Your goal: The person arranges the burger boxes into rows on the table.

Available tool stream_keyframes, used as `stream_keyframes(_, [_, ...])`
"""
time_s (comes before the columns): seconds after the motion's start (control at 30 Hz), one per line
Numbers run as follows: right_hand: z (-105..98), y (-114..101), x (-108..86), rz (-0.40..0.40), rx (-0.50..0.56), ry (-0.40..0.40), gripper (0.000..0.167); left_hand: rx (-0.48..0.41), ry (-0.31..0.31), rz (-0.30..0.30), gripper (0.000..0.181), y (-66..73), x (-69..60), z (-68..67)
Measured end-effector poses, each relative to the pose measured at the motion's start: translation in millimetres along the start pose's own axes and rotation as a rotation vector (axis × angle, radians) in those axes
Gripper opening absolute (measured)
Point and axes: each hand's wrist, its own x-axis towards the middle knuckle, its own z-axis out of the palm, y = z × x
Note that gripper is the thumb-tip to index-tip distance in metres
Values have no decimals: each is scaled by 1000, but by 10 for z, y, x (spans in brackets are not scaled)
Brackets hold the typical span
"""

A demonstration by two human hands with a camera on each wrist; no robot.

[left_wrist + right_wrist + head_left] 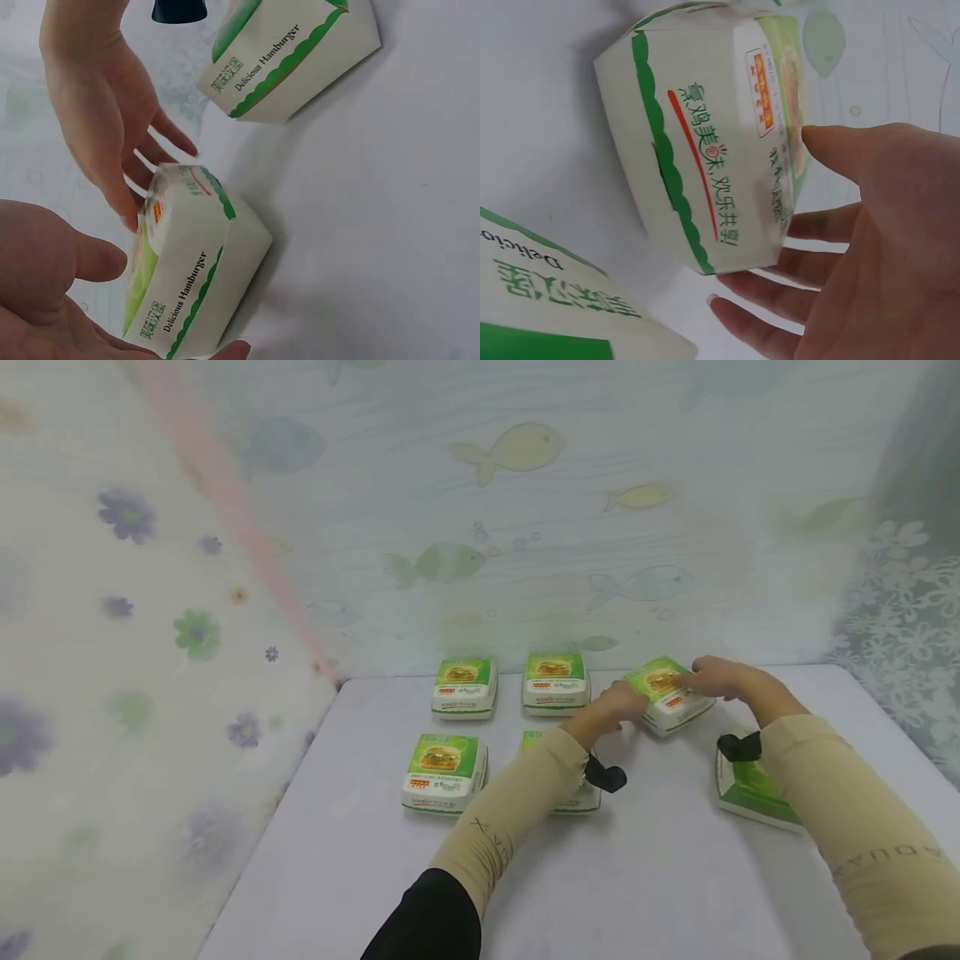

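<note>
A green-and-white hamburger box [669, 708] sits turned at an angle at the back right of the table, between both hands. My left hand [611, 706] is at its left side; in the left wrist view the thumb stands off the box and the fingers reach along its side, partly hidden. On its right is my right hand [727, 678]. In the right wrist view the right thumb [829, 150] lies at the top edge, while the loosely spread fingers [780, 296] extend beside and behind the box. Printed lettering faces the camera on the box's wall.
Another hamburger box [753, 793] lies near the right forearm, partly covered by it. Two boxes, one left [463, 689] and one right [555, 683], stand along the back. In front are a box [444, 774] and one [577, 802] partly behind my left forearm. A patterned wall [420, 635] borders the table.
</note>
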Motion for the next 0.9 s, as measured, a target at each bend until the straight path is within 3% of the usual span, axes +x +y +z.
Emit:
stream_keyframes(0.13, [23,-10,-56,2,25,-30,76,-42,-66,25,44,-39,38,7])
stream_keyframes(0.33, [48,-65,-98,-6,25,-62,70,-33,-65,80,24,-78,114,-81])
stream_keyframes(0.57, [45,-53,-94,23,63,-120,66,-103,-82,68,32,-76,72,-102])
stream_keyframes(0.73, [34,-29,-122,29,74,-112,65,-167,-113,83,24,-57,13,-55])
stream_keyframes(0.9, [23,-32,-143,34,95,-100,65,-156,-107,99,21,-38,34,-30])
